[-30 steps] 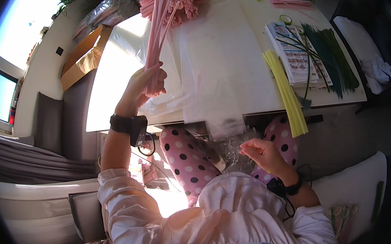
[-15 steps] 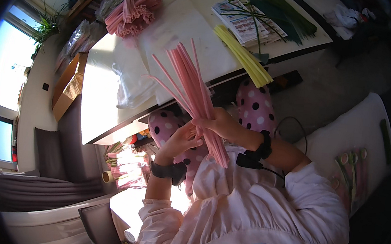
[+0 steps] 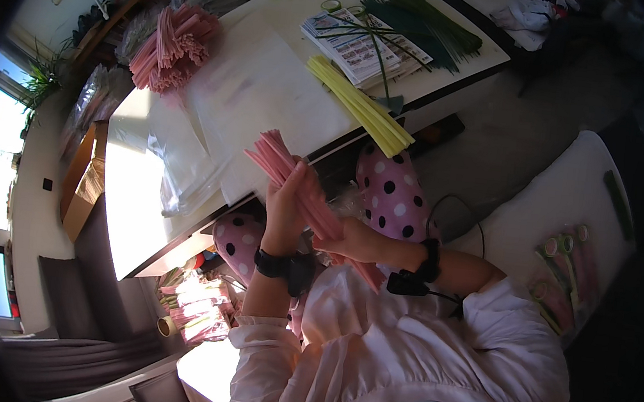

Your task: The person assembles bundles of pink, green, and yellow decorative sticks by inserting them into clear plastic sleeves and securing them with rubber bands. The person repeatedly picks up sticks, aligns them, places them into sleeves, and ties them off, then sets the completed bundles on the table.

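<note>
A bundle of long, thin pink craft stems [image 3: 319,215] slants across my lap, its upper end toward the table. My left hand [image 3: 283,209] wraps round its upper part, with the stem ends sticking out above the fingers. Lower down, my right hand [image 3: 361,243] grips the same bundle, and the lower ends come out below it near my shirt. The stems lie close together in my grip. Both wrists wear dark bands.
Ahead stands a white table [image 3: 266,62] with a larger pink bundle [image 3: 174,44], yellow stems [image 3: 359,107], green stems [image 3: 438,25], printed sheets [image 3: 346,43] and clear plastic [image 3: 179,174]. Tape rolls and stems rest on a pale cushion [image 3: 525,214] at right. Pink packs [image 3: 197,306] lie lower left.
My left hand has moved up from the bundle's lower part to close round its upper part. Stems that fanned out are now gathered together. The view has shifted, moving the table leftward.
</note>
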Demonstrator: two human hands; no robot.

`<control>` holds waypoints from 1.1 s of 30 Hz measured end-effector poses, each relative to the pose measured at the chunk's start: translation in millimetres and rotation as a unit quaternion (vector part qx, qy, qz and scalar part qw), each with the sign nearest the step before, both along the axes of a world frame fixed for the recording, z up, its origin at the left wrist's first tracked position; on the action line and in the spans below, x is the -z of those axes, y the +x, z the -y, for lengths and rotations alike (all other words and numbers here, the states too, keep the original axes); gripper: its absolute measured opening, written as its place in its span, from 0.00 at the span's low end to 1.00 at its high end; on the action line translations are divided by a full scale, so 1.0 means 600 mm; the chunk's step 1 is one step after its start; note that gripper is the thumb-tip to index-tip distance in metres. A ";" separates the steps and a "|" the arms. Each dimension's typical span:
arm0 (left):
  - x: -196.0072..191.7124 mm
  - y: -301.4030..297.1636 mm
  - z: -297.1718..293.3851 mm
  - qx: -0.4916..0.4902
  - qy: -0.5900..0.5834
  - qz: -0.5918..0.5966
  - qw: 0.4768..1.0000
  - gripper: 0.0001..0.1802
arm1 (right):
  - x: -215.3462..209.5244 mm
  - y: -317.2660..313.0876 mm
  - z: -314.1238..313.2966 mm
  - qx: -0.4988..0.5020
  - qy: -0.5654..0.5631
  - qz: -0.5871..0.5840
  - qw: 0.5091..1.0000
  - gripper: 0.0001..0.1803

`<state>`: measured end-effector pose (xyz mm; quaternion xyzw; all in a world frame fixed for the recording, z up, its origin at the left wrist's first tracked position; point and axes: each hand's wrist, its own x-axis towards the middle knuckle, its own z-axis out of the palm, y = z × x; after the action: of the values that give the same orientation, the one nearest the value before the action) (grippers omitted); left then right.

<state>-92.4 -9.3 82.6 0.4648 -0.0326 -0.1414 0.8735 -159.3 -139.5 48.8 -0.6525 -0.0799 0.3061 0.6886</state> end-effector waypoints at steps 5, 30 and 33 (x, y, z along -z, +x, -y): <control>-0.001 0.016 -0.017 -0.071 -0.023 -0.011 0.997 0.07 | -0.032 0.092 0.133 0.114 -0.083 0.248 0.958 0.19; -0.001 0.060 -0.035 -0.040 0.031 -0.039 0.998 0.11 | -0.044 0.555 0.292 0.275 -0.316 0.507 0.753 0.11; -0.025 0.064 -0.038 -0.060 -0.003 0.000 0.998 0.18 | -0.077 0.427 0.224 0.306 -0.096 0.416 0.851 0.11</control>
<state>-54.0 13.5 97.4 0.4634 -0.0049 -0.0887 0.8817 97.1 -274.1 95.3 -0.7733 -0.1254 -0.2144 0.5833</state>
